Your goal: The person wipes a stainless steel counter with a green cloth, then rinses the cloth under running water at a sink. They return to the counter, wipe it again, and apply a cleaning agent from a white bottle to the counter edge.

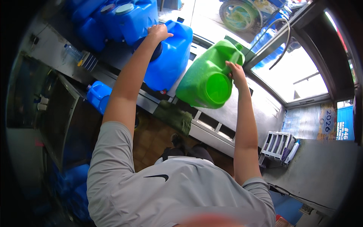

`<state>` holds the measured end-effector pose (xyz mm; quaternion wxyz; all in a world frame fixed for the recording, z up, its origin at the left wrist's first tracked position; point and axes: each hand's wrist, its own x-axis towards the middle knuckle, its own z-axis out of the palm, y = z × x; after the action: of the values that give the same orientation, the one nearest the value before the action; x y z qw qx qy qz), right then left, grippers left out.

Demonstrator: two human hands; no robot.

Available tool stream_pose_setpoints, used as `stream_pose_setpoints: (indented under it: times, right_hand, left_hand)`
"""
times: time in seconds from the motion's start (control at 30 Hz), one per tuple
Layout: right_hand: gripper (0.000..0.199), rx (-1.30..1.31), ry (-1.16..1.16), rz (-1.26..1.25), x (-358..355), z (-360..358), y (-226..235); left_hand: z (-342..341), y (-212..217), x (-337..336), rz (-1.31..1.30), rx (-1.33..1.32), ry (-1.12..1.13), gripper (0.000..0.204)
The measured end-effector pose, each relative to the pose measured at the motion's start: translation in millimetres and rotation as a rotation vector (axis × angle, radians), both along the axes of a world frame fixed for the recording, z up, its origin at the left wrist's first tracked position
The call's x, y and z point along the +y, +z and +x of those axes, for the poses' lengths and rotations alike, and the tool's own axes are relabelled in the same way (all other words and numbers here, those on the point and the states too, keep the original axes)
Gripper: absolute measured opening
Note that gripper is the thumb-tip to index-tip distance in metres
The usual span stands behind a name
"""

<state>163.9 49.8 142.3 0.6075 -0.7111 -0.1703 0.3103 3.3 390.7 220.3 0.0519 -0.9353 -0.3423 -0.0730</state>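
My left hand (159, 34) closes over the upper part of a large blue water jug (176, 49), its thumb pointing right; the fingertips are partly hidden. The jug leans on the counter, and my forearm covers part of its dark round cap. To the right, my right hand (237, 75) grips the handle of a translucent green water jug (194, 77). That jug is tilted, with its wide round green mouth or cap turned toward me and a small capped spout at the top.
More blue jugs (138, 22) crowd the far left. A smaller blue jug (99, 94) sits lower left, near a clear bottle (73, 51). Beyond the opening stands a wheel (241, 16). A grey rack (277, 147) rests on the right-hand counter (317, 166).
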Motion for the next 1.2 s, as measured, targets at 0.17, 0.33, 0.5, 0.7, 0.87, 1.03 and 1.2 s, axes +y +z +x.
stream_pose_setpoints:
  times: [0.17, 0.33, 0.5, 0.7, 0.87, 1.03, 1.2]
  right_hand:
    - [0.032, 0.233, -0.150, 0.029, -170, 5, -23]
    - [0.026, 0.133, -0.215, 0.151, -285, 13, -21]
    - [0.037, -0.076, -0.223, -0.197, -360, 64, 12]
    - [0.052, -0.104, 0.054, -0.567, -427, 126, 27]
    - [0.044, -0.123, 0.105, -0.510, -464, 149, 25]
    - [0.053, -0.230, 0.143, -0.573, -459, 150, 22]
    - [0.064, -0.440, -0.326, -0.191, -517, 102, 55]
  left_hand:
    - [41, -2, -29, -0.108, 0.167, -0.191, 0.043]
    - [74, 2, -162, -0.084, 0.259, -0.466, 0.038]
    - [117, 12, -287, -0.163, 0.227, -0.581, 0.041]
    - [169, -21, -413, -0.269, 0.140, -0.498, 0.046]
    - [208, -35, -482, -0.285, 0.134, -0.452, 0.046]
    - [221, -39, -494, -0.116, 0.127, -0.464, 0.064]
    - [151, 61, -530, -0.166, -0.022, -0.815, 0.074]
